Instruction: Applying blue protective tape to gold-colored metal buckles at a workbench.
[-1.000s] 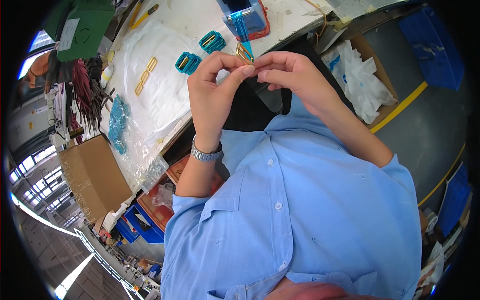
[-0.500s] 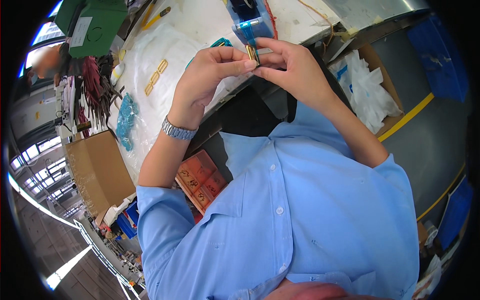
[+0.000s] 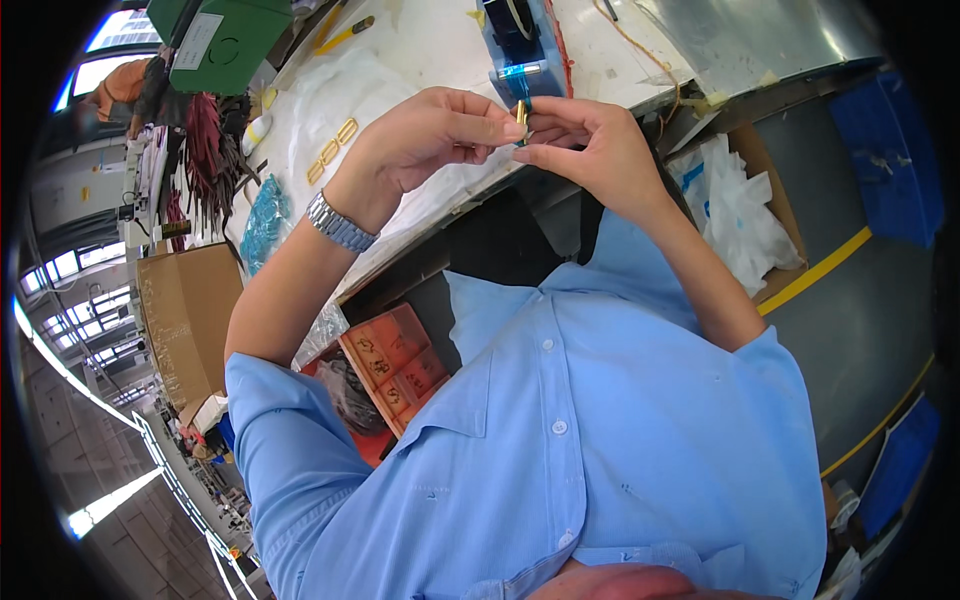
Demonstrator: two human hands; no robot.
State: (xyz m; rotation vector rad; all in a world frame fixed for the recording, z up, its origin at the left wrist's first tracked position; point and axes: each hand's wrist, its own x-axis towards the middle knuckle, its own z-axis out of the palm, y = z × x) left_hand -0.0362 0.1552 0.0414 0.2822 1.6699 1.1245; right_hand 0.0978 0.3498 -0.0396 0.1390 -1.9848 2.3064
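Observation:
At the front edge of the white worktable, both hands meet around a small gold metal buckle (image 3: 522,113). My left hand (image 3: 425,140), with a silver watch on its wrist, pinches the buckle between thumb and fingertips. My right hand (image 3: 598,150) has its fingers curled against the buckle's other side, its thumb lying just below. A strip of blue tape (image 3: 519,88) runs down to the buckle from a blue tape dispenser (image 3: 516,48) right behind. Several gold rectangular buckles (image 3: 332,150) lie in a row on clear plastic sheeting, left of my left hand.
A bundle of blue film (image 3: 264,225) lies at the table's left side, near a cardboard box (image 3: 190,320). Below the table edge is an orange compartment tray (image 3: 395,360). White plastic bags (image 3: 740,210) fill a box at right. A green machine (image 3: 215,45) stands far left.
The view has shifted a little. My left hand has turned, its fingers lifting and loosening, while its thumb stays at the buckle. Teal pieces seen behind that hand are now hidden.

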